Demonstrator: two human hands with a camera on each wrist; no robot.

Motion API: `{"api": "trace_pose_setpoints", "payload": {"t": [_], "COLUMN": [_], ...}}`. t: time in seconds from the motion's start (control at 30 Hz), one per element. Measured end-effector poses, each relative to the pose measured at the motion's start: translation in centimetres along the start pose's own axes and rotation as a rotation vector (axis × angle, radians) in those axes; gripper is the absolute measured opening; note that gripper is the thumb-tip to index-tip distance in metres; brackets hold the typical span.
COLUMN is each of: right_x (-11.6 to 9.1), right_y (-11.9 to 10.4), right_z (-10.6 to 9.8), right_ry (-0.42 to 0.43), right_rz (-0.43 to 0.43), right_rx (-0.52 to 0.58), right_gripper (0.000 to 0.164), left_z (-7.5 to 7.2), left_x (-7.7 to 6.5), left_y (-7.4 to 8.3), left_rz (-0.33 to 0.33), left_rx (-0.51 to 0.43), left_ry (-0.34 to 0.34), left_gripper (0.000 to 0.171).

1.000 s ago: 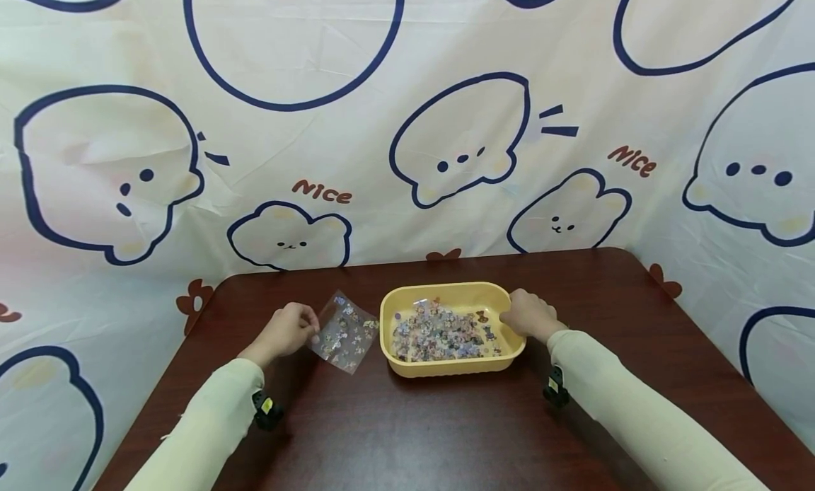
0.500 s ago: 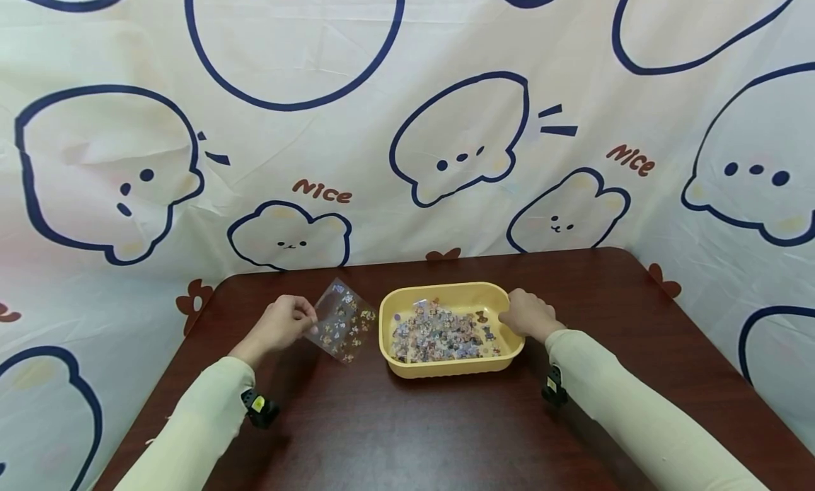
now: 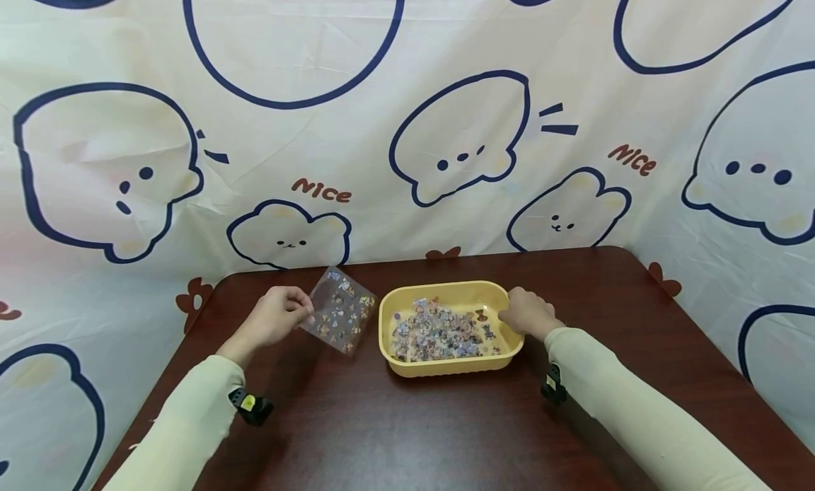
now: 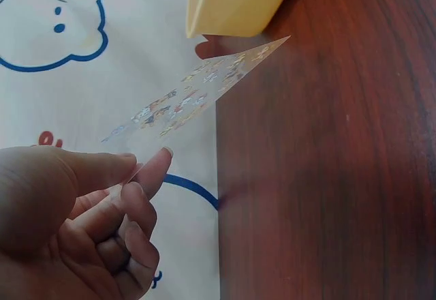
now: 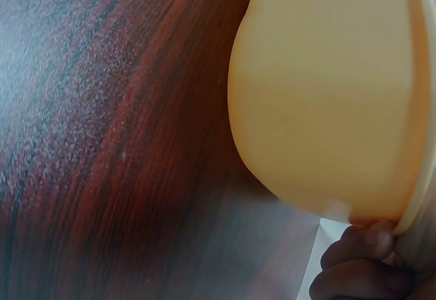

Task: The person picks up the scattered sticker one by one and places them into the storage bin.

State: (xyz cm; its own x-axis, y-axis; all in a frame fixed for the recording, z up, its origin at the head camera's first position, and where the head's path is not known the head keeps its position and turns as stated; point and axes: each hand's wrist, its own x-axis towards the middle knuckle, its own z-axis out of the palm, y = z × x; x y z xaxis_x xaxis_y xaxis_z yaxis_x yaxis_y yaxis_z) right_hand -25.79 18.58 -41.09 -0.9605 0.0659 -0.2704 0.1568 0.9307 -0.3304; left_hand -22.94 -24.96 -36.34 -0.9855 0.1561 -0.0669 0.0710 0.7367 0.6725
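Note:
Between thumb and fingers, my left hand (image 3: 275, 314) pinches one corner of a clear sheet (image 3: 342, 313) dotted with small colourful stickers. In the left wrist view the sticker sheet (image 4: 197, 95) juts out from the fingertips, tilted and raised over the table. To its right stands a yellow plastic basin (image 3: 452, 367), holding a heap of small clear-backed sticker pieces (image 3: 442, 334). My right hand (image 3: 530, 314) grips the basin's right rim; in the right wrist view its curled fingers (image 5: 361, 266) show at the rim, partly hidden by the wall.
The dark brown wooden table (image 3: 407, 434) carries the basin near its far edge. Behind and at both sides hangs a white cloth (image 3: 356, 137) printed with cartoon animals. A black wrist camera (image 3: 251, 405) is strapped on the left sleeve.
My left hand has moved left and away from me, taking the sticker sheet up and away with it. My right hand and the basin have barely moved.

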Motion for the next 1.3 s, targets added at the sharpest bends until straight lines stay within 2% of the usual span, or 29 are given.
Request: {"api": "trace_pose_setpoints", "payload": {"t": [0.27,0.6,0.87,1.3], "right_x": [0.1,0.2,-0.1,-0.1], "right_y": [0.0,-0.1,-0.2,-0.2], "right_z": [-0.1,0.0,0.0,-0.1], "right_ry": [0.002,-0.003,-0.001,-0.003], "right_rz": [0.002,0.011,0.003,0.009], "right_rx": [-0.007,-0.009,-0.008,-0.008], "right_gripper": [0.038,0.038,0.036,0.034], "left_z": [-0.8,-1.4,-1.2,-0.8], "left_x": [-0.5,-0.7,-0.7,-1.4], "left_y": [0.7,0.8,0.9,2.1], "left_rz": [0.008,0.027,0.026,0.081], "left_rx": [-0.006,-0.012,-0.042,-0.109], "left_ry": [0.014,0.040,0.055,0.070], "left_gripper": [0.013,0.016,0.014,0.015]}}
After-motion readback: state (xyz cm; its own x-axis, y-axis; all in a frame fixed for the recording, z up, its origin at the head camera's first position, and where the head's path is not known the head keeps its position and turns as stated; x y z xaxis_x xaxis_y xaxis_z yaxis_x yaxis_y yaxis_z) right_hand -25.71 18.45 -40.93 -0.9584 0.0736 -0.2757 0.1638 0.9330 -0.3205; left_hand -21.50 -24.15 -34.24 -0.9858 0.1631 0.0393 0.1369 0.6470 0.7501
